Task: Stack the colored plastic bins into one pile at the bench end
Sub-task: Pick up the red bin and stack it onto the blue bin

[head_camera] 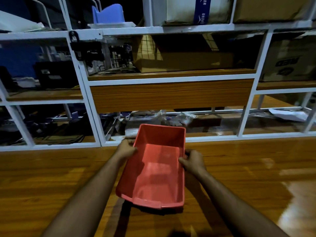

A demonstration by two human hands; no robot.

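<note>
Storeroom or workshop: white metal shelving [85,93] with cardboard boxes [184,60], wooden bench [51,177]

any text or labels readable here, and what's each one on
Blue band on the white package, top shelf: white lettering, sideways, too blurred to read.
Cardboard box at right: dark printed logo, upside down, not legible.
Red bin: no text visible.
</note>
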